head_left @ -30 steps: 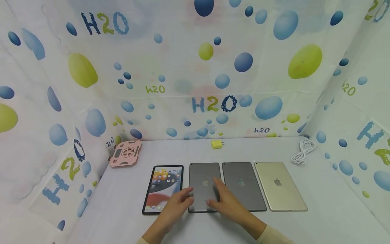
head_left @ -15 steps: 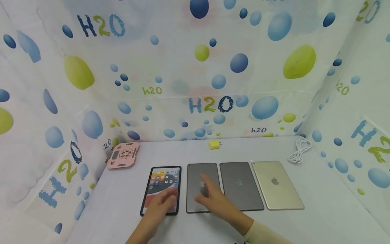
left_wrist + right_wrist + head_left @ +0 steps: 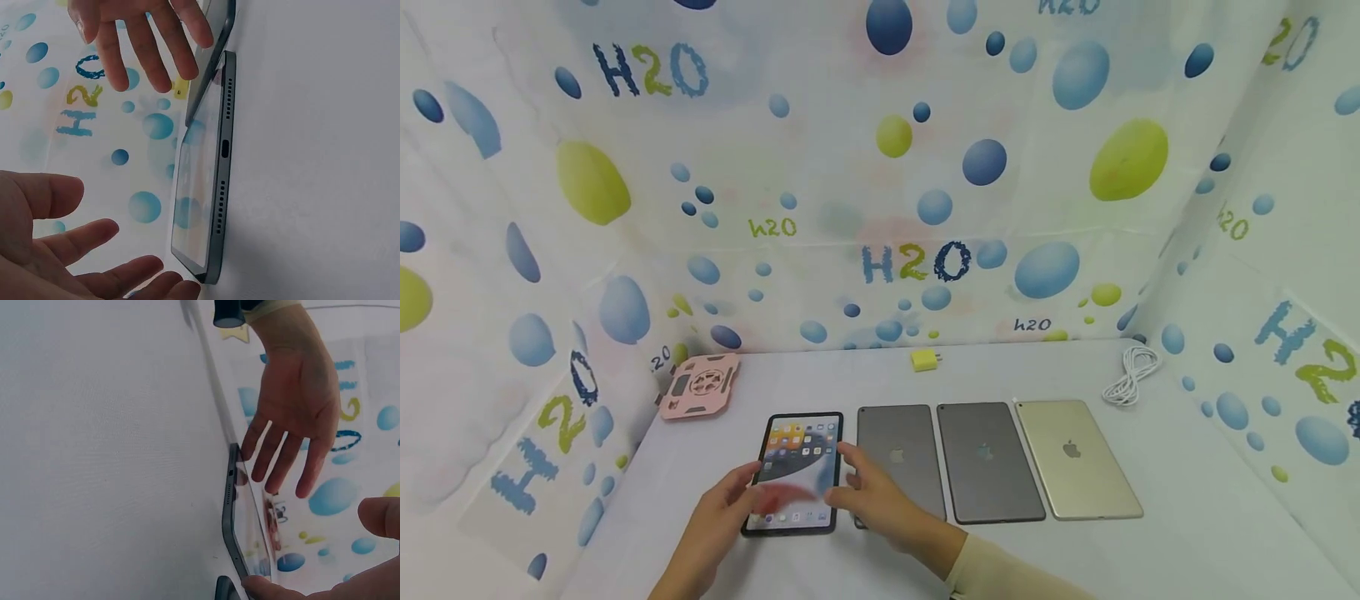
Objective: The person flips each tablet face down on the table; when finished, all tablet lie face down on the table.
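A tablet with its lit home screen [image 3: 801, 467] lies face up on the white table, first in a row. My left hand [image 3: 718, 508] is at its left edge, fingers spread and holding nothing. Across from it, my right hand [image 3: 883, 500] has its fingertips right at the tablet's right edge and overlaps the neighbouring grey tablet [image 3: 898, 429]. In the left wrist view the tablet's port edge [image 3: 226, 150] faces the camera, with fingers of both hands stretched toward its sides. The right wrist view shows the right hand's fingertip overlapping one corner of the tablet [image 3: 231, 512].
Right of these lie another grey tablet [image 3: 988, 458] and a gold tablet [image 3: 1078, 471], both back up. Behind stand a pink vented stand-like plate [image 3: 703, 387], a yellow plug adapter [image 3: 925, 360] and a coiled white cable [image 3: 1131, 375]. Patterned cloth walls [image 3: 820, 167] enclose the table.
Both hands have moved left, from over the first grey tablet to the two sides of the lit tablet. The tablets stay in their places; the head view has shifted slightly.
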`<state>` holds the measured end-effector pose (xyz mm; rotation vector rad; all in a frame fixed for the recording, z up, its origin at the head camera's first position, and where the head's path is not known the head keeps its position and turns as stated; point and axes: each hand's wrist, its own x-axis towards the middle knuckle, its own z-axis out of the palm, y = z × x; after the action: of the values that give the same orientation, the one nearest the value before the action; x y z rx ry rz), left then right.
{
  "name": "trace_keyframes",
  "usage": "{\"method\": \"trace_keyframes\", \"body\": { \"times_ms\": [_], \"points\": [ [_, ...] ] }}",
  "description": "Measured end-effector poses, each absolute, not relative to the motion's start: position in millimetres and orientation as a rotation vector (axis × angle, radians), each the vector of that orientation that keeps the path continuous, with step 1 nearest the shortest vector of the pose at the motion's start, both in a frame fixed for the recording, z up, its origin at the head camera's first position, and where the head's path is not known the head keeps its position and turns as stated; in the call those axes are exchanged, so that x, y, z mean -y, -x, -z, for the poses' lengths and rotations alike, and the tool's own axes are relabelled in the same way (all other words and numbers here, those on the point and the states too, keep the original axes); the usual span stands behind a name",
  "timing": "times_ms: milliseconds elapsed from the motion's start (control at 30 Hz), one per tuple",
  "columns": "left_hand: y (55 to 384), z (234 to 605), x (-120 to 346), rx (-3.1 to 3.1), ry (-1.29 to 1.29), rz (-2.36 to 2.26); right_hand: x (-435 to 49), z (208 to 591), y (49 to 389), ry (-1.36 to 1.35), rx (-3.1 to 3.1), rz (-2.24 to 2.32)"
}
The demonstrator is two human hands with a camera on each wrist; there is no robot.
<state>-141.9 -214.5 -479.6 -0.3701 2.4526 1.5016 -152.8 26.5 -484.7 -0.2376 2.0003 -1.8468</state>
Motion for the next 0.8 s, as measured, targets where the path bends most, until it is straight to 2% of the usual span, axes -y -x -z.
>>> {"method": "trace_keyframes", "body": {
  "times_ms": [800],
  "points": [
    [141,489,216,-2.335,0.446,-1.624,-4,493,157,0.086,-1.874,1.942]
  ]
}}
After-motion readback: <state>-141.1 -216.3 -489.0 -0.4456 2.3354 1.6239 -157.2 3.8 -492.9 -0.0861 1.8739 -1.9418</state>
